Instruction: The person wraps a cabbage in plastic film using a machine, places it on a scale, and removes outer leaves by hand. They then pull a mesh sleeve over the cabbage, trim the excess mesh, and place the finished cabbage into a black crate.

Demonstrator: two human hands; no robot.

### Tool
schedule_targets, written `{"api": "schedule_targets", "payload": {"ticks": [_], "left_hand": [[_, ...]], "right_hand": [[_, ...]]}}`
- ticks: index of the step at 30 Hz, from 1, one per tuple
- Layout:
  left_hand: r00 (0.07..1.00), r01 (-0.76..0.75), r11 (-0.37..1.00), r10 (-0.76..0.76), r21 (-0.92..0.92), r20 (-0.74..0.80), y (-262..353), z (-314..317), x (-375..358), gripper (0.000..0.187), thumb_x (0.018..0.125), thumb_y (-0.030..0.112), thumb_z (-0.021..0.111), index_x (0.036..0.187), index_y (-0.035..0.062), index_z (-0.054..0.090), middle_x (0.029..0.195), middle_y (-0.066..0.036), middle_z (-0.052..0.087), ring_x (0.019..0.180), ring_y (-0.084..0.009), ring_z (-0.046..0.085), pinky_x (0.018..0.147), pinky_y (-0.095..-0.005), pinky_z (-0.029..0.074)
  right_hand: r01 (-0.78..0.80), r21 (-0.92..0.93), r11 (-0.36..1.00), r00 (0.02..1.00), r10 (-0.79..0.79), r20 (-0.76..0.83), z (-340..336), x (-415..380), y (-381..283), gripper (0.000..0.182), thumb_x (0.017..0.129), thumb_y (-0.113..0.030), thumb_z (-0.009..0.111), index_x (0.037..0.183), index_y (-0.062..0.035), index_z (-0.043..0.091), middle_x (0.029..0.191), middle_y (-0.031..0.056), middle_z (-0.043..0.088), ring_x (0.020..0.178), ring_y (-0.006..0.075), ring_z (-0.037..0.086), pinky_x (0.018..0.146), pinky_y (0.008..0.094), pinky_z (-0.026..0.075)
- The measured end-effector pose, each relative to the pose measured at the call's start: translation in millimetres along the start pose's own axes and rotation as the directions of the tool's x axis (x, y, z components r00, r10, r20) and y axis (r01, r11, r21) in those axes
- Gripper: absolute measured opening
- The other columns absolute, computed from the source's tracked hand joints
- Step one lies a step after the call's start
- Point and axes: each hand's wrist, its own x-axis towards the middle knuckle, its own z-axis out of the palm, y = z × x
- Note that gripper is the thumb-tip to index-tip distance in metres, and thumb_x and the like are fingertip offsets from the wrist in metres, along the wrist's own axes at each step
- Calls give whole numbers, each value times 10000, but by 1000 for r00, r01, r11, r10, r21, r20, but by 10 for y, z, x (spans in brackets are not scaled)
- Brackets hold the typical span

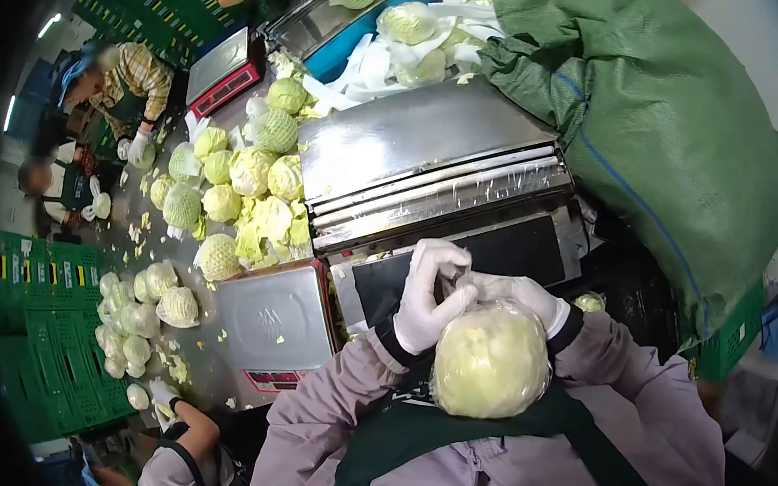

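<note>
Film-wrapped cabbage (493, 361) sits in front of the worker's green apron (358, 470), w/ gloved L hand (432, 302) & R hand (526, 301) meeting at its far side, fingers curled in, tho from here I can't tell if either's clamped on the film. Just past 'em there's a steel-topped machine (427, 144), & to its L a scale (274, 316) plus a heap of loose cabbages (251, 172), some in nets, on the counter (208, 371). Wrapped pile (146, 320) lies past the scale, w/ a big green sack (679, 149) bulging R of the machine.
</note>
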Motion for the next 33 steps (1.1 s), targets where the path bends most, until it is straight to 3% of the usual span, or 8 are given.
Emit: {"api": "schedule_targets", "payload": {"ticks": [2, 3, 8, 12, 16, 19, 22, 33], "left_hand": [[958, 177, 923, -81, -343, 277, 123, -3, 153, 210, 865, 123, 591, 1044, 17, 562, 1018, -113, 535, 927, -194, 503, 868, -316, 405], [880, 305, 808, -37, -503, 474, 121, -26, 188, 213, 896, 140, 550, 1061, 5, 563, 1078, -118, 551, 1002, -214, 512, 931, -329, 382], [585, 759, 441, -140, -478, 799, 341, 9, 246, 280, 891, 248, 567, 1045, 16, 536, 1168, -151, 549, 1154, -263, 489, 1012, -398, 350], [709, 689, 385, -181, -615, 682, 258, 8, 190, 356, 884, 217, 563, 1158, 28, 438, 1181, -137, 495, 1165, -234, 488, 1032, -369, 344], [658, 751, 307, -273, -585, 702, 97, -50, 137, 399, 855, 225, 555, 1175, 39, 406, 1189, -135, 474, 1228, -256, 456, 1050, -385, 343], [681, 730, 336, -283, -595, 675, 174, -186, 203, 550, 890, 340, 541, 1297, 3, 389, 1284, -149, 471, 1247, -242, 446, 1065, -388, 332], [707, 650, 596, -246, -471, 664, 173, -412, 211, 627, 925, 445, 524, 1335, -21, 429, 1324, -128, 486, 1235, -209, 461, 1072, -353, 330], [894, 349, 756, -445, -554, -44, -538, -569, 794, 694, 961, 124, 509, 1497, -7, 89, 1464, -181, 312, 1288, -238, 395, 1063, -332, 348]], "right_hand": [[90, -318, 944, 931, -193, -309, 229, -104, -46, 213, 988, -192, 476, 1113, -56, 581, 1009, 17, 608, 926, 93, 581, 840, 266, 485], [131, -920, 370, 869, -490, -73, 190, -160, -15, 186, 971, -130, 491, 1120, -50, 568, 1033, 16, 591, 929, 100, 572, 839, 254, 483], [370, -611, 700, 707, -639, -304, 301, -218, -169, 363, 904, -21, 432, 1264, 2, 476, 1214, 114, 526, 1112, 188, 545, 951, 304, 443], [465, -881, 87, 731, -599, 327, 756, -625, -411, 439, 879, 13, 558, 1314, -4, 507, 1285, 136, 545, 1270, 230, 455, 1069, 376, 346], [158, -969, -188, 832, -504, 233, 216, -867, -480, 245, 846, -85, 656, 1079, -12, 670, 1028, 98, 693, 945, 250, 646, 904, 352, 474], [-115, -991, 66, 649, -750, -125, 118, -870, -492, 211, 886, -73, 607, 1076, 2, 661, 949, 100, 701, 825, 152, 645, 780, 289, 510], [-116, -884, 454, 936, -247, -250, 298, -775, -335, 637, 905, -173, 642, 1441, -36, 326, 1309, 152, 525, 1131, 185, 547, 954, 287, 448], [215, -943, 255, 725, -689, -21, 159, 860, -1246, 417, 983, -209, 494, 1303, 58, 473, 1258, 135, 564, 1162, 166, 511, 996, 285, 394]]}}
